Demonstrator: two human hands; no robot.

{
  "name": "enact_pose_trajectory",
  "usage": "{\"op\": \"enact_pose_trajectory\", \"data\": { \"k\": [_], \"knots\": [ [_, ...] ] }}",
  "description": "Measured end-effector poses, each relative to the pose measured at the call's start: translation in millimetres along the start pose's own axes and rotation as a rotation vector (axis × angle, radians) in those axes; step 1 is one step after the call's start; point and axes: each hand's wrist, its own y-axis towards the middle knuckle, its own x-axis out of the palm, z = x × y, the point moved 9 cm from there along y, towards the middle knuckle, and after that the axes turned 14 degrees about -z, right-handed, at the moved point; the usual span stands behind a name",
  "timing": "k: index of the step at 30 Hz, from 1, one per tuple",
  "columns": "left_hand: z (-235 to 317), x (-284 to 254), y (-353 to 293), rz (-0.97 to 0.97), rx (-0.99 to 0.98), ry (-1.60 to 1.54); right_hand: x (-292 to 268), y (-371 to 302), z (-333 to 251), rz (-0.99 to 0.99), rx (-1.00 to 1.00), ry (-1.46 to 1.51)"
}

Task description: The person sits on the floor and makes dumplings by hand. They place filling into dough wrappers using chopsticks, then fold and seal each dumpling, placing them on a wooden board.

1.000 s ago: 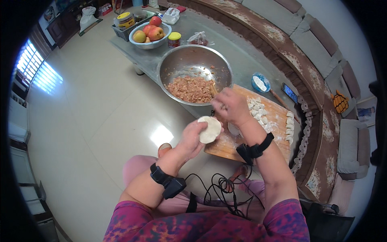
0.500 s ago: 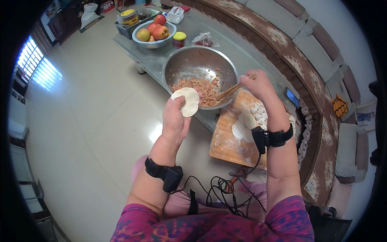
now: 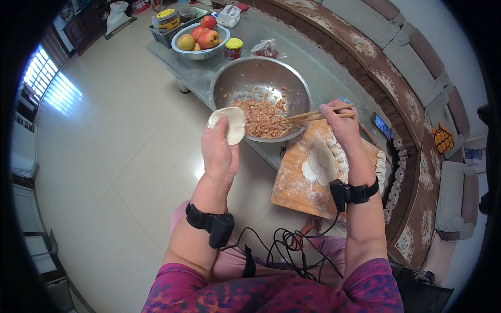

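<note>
My left hand (image 3: 219,151) pinches a round dough wrapper (image 3: 235,127), thumb on top, at the near left edge of a big steel bowl (image 3: 216,86). Reddish minced filling (image 3: 263,117) lies in the bowl's near part. My right hand (image 3: 343,125) grips a pair of wooden chopsticks (image 3: 313,115) to the right of the bowl. Their tips reach into the filling. Below that hand, a floured wooden board (image 3: 292,185) carries overlapping flat wrappers (image 3: 319,166) and small dough pieces (image 3: 340,156). A row of pale dough shapes (image 3: 381,164) lines its right side, partly hidden by my forearm.
The bowl stands on a glass-topped table (image 3: 282,39). Behind it are a fruit basin (image 3: 203,52), a yellow-lidded jar (image 3: 233,49) and a tied plastic bag (image 3: 265,49). A phone (image 3: 381,125) lies to the right, before a long sofa (image 3: 412,57). Black cables (image 3: 292,242) hang over my lap.
My left hand has shifted slightly left with the wrapper. The right hand has moved a little right and lower; the chopsticks now lie flatter, with their rear ends apart.
</note>
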Motion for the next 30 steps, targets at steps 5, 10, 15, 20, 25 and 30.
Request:
{"op": "enact_pose_trajectory", "data": {
  "k": [5,10,15,20,25,30],
  "knots": [
    [12,-21,-1,0.134,0.108,0.122,22,5,23,-0.068,0.078,0.073],
    [-1,-20,3,0.109,0.044,0.050,24,1,23,-0.163,0.169,0.168],
    [-1,-18,7,0.116,0.045,-0.003,28,-7,33,-0.211,0.332,0.306],
    [-3,-25,9,0.077,0.010,-0.016,48,-28,50,-0.092,0.316,0.599],
    [1,-38,8,0.099,0.028,-0.021,23,-32,26,-0.003,0.139,0.492],
    [3,-42,6,0.124,0.033,0.010,44,-23,18,-0.022,0.067,0.177]
  ]
}}
